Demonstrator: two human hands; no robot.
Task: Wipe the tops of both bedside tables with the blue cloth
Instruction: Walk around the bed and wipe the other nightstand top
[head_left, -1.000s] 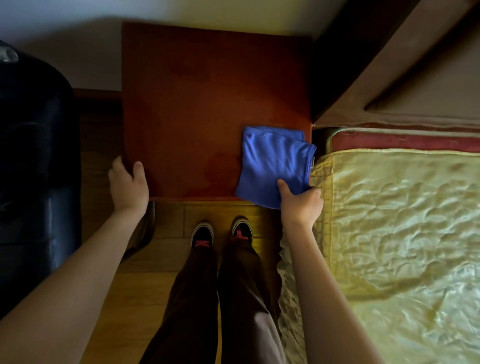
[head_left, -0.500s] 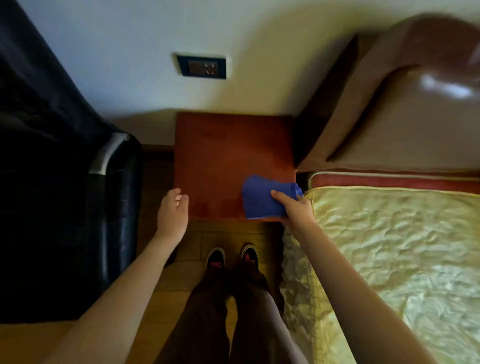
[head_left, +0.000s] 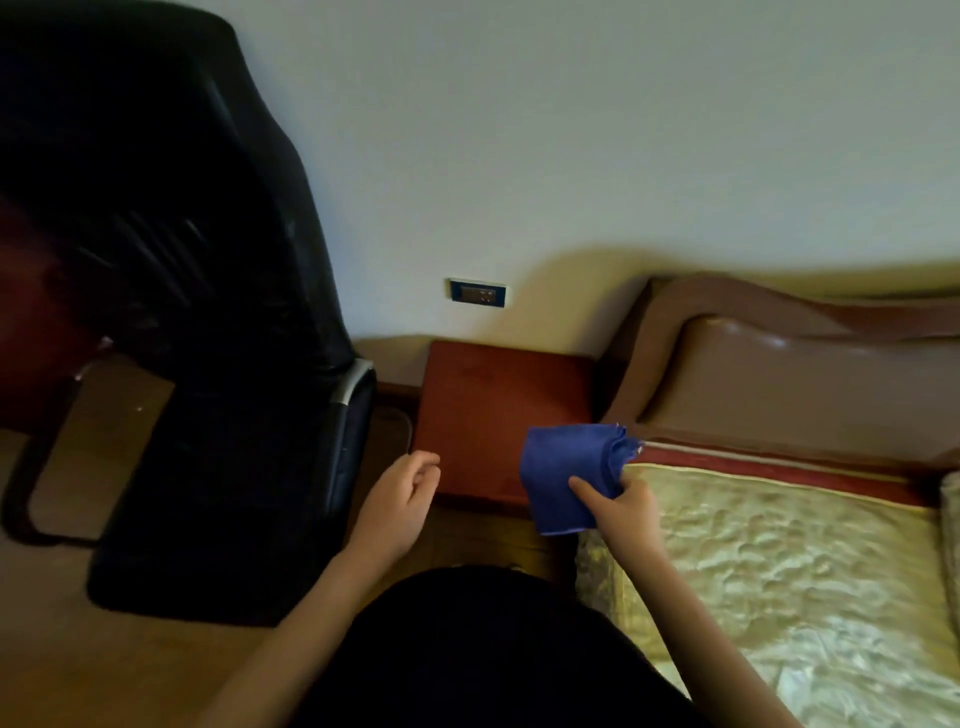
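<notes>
A reddish-brown bedside table (head_left: 493, 410) stands against the wall between a black chair and the bed. My right hand (head_left: 621, 506) grips the folded blue cloth (head_left: 563, 470), lifted off the table's front right corner and hanging in the air. My left hand (head_left: 400, 499) hovers off the table's front left corner, fingers loosely curled and holding nothing. Only one bedside table is in view.
A black office chair (head_left: 218, 364) stands close on the left over the wooden floor. The bed with a shiny gold cover (head_left: 779, 571) and a brown padded headboard (head_left: 789, 384) fills the right. A wall socket (head_left: 477, 293) sits above the table.
The view has pulled back and up from the table. My right hand has lifted the blue cloth off the tabletop. My left hand has let go of the table's front left corner.
</notes>
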